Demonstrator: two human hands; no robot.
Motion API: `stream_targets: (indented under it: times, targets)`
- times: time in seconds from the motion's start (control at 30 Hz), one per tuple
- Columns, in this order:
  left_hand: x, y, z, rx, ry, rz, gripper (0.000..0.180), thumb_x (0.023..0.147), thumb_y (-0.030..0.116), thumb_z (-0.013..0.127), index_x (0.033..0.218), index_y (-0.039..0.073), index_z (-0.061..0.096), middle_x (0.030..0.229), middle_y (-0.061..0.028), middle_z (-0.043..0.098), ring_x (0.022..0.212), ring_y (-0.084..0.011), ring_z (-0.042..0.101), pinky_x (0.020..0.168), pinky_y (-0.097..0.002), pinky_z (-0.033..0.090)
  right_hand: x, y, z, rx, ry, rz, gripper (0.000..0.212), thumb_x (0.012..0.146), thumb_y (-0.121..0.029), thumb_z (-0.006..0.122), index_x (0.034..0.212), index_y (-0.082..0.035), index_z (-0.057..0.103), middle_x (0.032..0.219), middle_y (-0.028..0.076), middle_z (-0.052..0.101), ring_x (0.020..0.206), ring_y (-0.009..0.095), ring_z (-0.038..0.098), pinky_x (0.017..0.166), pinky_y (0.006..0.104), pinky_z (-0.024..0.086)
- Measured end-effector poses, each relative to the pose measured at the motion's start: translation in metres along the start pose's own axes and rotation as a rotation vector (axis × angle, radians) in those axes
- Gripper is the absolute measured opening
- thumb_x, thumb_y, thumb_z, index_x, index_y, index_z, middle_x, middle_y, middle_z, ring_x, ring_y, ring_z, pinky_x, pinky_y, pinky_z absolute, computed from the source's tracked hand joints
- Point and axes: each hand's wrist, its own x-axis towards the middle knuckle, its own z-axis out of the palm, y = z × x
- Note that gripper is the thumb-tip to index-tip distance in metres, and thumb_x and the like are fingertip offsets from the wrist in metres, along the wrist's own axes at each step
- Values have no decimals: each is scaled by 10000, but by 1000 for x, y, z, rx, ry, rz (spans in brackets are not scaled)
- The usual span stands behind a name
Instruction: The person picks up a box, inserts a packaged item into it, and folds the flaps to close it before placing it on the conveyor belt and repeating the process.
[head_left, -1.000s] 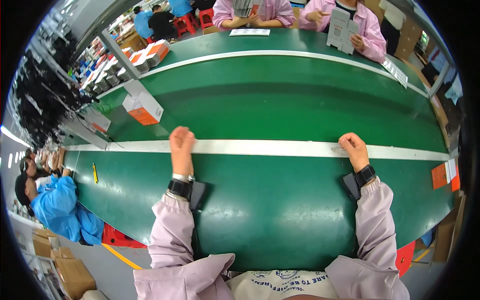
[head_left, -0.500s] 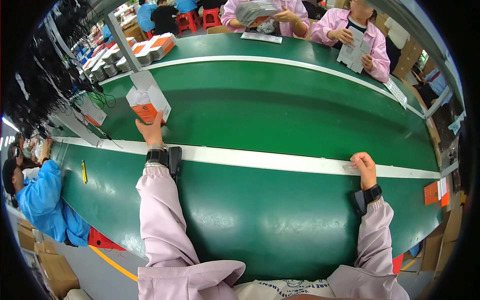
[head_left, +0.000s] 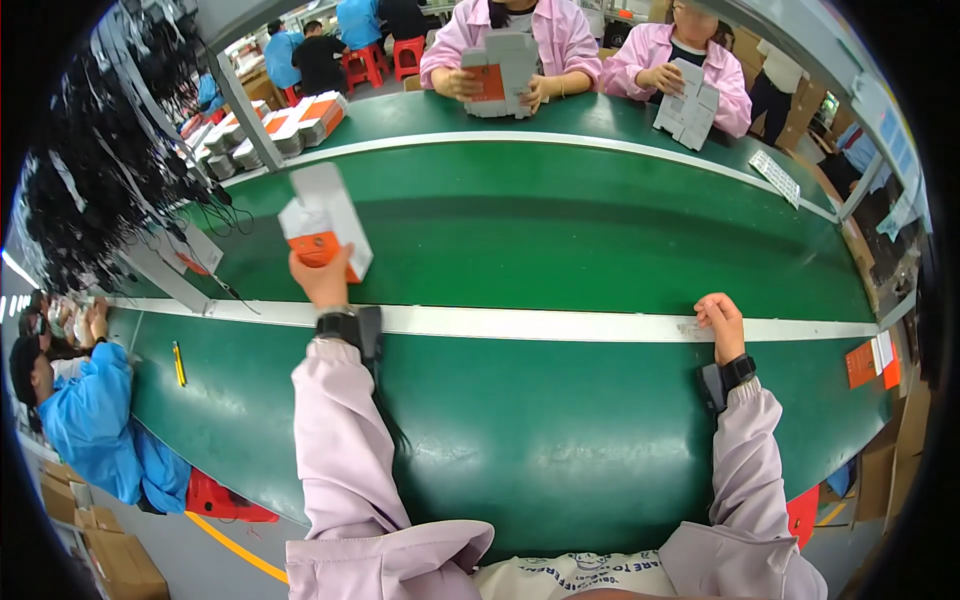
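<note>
On the left of the green belt stands an open white and orange box (head_left: 355, 228), its lid flap raised and something whitish inside. My left hand (head_left: 322, 280) grips its orange front, thumb and fingers closed on the lower part. Far to the right, my right hand (head_left: 721, 316) hovers at or rests by the white strip (head_left: 560, 325), fingers curled in loosely with nothing visible in them. Both wrists carry black straps with a dark block.
Black cables (head_left: 95, 150) hang at the left beside a metal post (head_left: 248, 110). A yellow cutter (head_left: 179, 364) lies on the near table. Stacked flat boxes (head_left: 300, 122) sit at the back left. Two people in pink across the belt hold grey cartons (head_left: 510, 70). An orange box (head_left: 862, 364) is far right.
My left hand has drawn the box a little to the right and nearer. My right hand's fingers have loosened slightly. Across the belt, a person has lowered and turned a carton. The view has shifted slightly.
</note>
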Motion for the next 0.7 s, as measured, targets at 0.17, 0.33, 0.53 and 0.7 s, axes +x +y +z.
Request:
stream_targets:
  times: [0.17,0.33,0.53,0.7]
  targets:
    - [-105,68,30,-328,-452,-1,832,555,54,752,1197,-23,228,1091,-107,402,977,-183,429,852,-289,372,-4,1,-3,22,24,3,110,814,-146,516,813,-38,536,768,22,560,664,72,481,612,195,387]
    - [-214,122,42,-275,-783,-27,818,573,99,749,1185,-30,222,1086,-132,399,973,-191,436,855,-318,372,-10,-18,23,-8,-260,-101,191,786,-170,571,920,-43,521,888,33,542,801,109,499,719,232,400]
    - [-279,147,50,-483,-916,-151,613,715,162,626,1175,-36,272,1092,-127,412,1006,-197,425,896,-322,333,-34,-29,43,261,-532,-102,598,720,-330,645,1178,-44,388,1118,68,475,1033,154,453,881,301,352]
    - [-292,170,67,-747,-972,-396,365,823,140,462,1131,-32,365,1085,-95,434,1031,-190,414,915,-318,310,-38,-25,45,498,-620,39,660,730,-365,626,1216,-14,352,1172,83,451,1081,166,425,909,323,331]
